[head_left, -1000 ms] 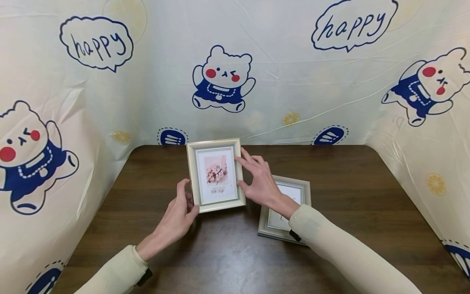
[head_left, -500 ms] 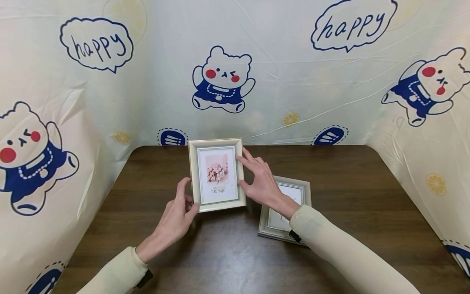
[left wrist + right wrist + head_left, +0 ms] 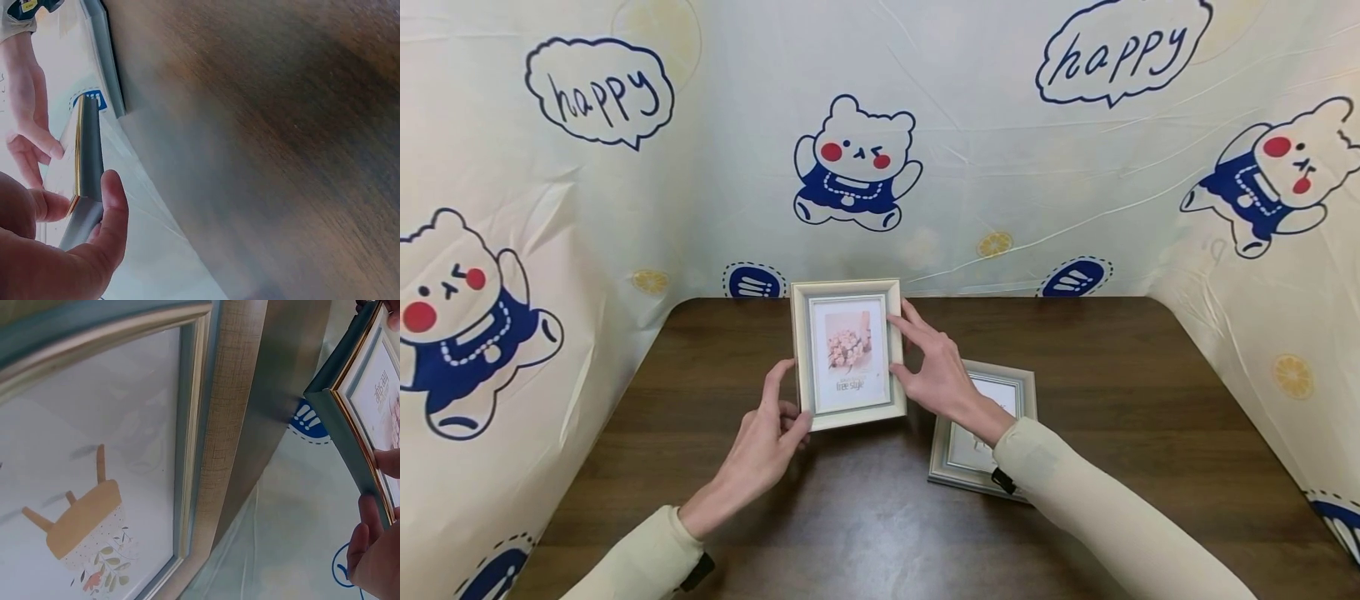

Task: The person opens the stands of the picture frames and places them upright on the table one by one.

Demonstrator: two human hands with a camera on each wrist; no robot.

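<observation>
A cream picture frame point(image 3: 801, 358) with a grey-blue inner border and a pink bouquet print is held up between both hands, its front facing the head camera. My left hand point(image 3: 760, 446) grips its lower left corner; in the left wrist view the thumb lies on the front and a finger point(image 3: 114, 206) is behind. At the right edge, my right hand point(image 3: 936, 367) holds it with thumb and fingers. A second picture frame point(image 3: 1027, 392), beige with a blue-grey border, lies face up on the table under the right forearm, which partly hides it.
The dark wooden table point(image 3: 880, 533) has rounded far corners. Behind and at both sides hangs a pale curtain point(image 3: 985, 183) printed with bears and "happy" bubbles. In the right wrist view, the second frame's print shows a chair-like drawing point(image 3: 87, 519) with leaves.
The cream frame has shifted slightly right and up in the head view, with both hands keeping their grip on it. The second frame stays in place.
</observation>
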